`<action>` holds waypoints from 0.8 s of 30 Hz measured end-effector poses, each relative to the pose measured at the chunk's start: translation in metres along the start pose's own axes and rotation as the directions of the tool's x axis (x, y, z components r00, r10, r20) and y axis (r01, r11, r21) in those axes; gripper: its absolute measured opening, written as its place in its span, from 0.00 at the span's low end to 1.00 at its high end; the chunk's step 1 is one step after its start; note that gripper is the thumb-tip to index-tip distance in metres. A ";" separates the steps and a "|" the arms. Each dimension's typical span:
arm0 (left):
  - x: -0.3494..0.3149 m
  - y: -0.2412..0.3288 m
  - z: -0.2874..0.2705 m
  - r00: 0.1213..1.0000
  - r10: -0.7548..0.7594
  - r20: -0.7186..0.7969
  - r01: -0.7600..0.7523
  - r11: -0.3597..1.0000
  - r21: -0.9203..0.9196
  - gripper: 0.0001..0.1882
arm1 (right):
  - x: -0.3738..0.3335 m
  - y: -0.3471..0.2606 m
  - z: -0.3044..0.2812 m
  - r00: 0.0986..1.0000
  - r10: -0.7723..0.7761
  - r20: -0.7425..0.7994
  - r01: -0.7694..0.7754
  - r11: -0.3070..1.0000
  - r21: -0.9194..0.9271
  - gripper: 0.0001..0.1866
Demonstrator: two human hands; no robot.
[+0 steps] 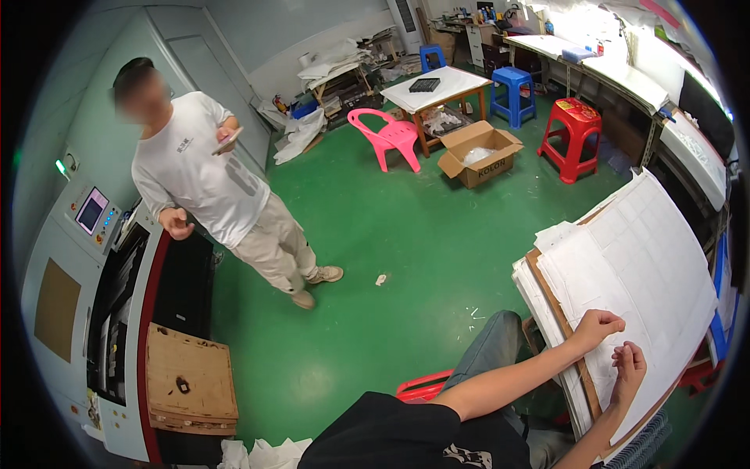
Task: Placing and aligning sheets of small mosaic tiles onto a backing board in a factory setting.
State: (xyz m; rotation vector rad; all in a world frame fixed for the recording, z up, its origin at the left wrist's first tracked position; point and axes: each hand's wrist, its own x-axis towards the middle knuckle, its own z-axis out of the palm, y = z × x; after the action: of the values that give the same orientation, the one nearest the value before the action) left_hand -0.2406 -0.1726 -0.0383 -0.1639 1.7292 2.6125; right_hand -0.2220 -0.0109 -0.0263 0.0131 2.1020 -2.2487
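Note:
Both my hands are raised over a stack of large white sheets at the right. My left hand is closed in a pinch, fingertips pointing right. Just nearer to me, my right hand has its fingers curled in toward the thumb. The two hands are close together but apart. Whatever lies between the fingers of either hand is too small to make out. Thin lines mark the top sheet, and a brown board shows along the stack's left edge.
A person in a white shirt stands at the left holding a phone, beside a large machine. Farther off are a pink chair, an open cardboard box, a red stool, a blue stool and a white-topped table.

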 end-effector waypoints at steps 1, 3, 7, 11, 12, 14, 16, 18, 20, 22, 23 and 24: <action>-0.001 0.000 -0.001 1.000 0.013 0.022 -0.014 1.000 0.024 0.09 | -0.001 0.000 0.000 1.000 0.019 0.013 -0.019 1.000 0.006 0.09; -0.004 0.002 -0.005 0.997 0.036 0.066 -0.040 0.997 0.072 0.09 | -0.004 0.001 -0.002 0.997 0.060 0.039 -0.060 0.998 0.017 0.09; -0.017 0.015 -0.010 0.985 0.006 0.171 -0.036 0.984 0.174 0.09 | -0.019 0.000 -0.003 0.999 0.032 0.043 -0.031 0.999 -0.010 0.09; -0.034 0.027 -0.008 0.961 -0.032 0.273 -0.040 0.966 0.256 0.11 | -0.036 -0.002 -0.015 0.999 -0.017 0.033 0.018 0.999 -0.047 0.09; -0.040 0.030 -0.006 0.959 -0.018 0.281 -0.060 0.963 0.263 0.11 | -0.041 -0.004 -0.019 0.999 -0.018 0.049 0.020 0.999 -0.046 0.09; -0.054 0.035 -0.007 0.954 0.009 0.300 -0.097 0.955 0.279 0.12 | -0.051 -0.005 -0.029 0.997 -0.018 0.079 0.022 0.999 -0.041 0.09; -0.067 0.039 -0.013 0.955 0.001 0.295 -0.096 0.947 0.307 0.14 | -0.066 0.003 -0.052 0.997 -0.032 -0.077 0.031 0.999 -0.011 0.09; -0.075 0.020 -0.042 0.940 -0.072 0.332 -0.069 0.917 0.394 0.10 | -0.081 0.017 -0.084 0.993 0.004 -0.116 -0.003 1.000 0.008 0.08; -0.093 0.027 -0.070 0.901 -0.172 0.397 -0.036 0.885 0.465 0.11 | -0.104 0.034 -0.127 0.995 0.054 -0.085 -0.046 0.994 0.098 0.09; -0.110 0.014 -0.101 0.870 -0.313 0.381 0.069 0.843 0.534 0.12 | -0.127 0.030 -0.149 0.998 0.057 -0.034 -0.049 0.982 0.183 0.11; -0.116 0.005 -0.118 0.882 -0.360 0.304 0.095 0.767 0.635 0.13 | -0.141 0.022 -0.152 0.996 0.083 -0.039 -0.075 0.981 0.179 0.10; -0.120 -0.006 -0.132 0.887 -0.400 0.231 0.118 0.679 0.725 0.14 | -0.156 0.017 -0.155 0.992 0.110 -0.056 -0.099 0.980 0.174 0.10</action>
State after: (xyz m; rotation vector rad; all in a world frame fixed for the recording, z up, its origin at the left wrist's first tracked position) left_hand -0.1099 -0.2851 -0.0846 0.0867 2.1755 1.5011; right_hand -0.0716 0.1486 -0.0457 0.2039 1.8816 -2.3880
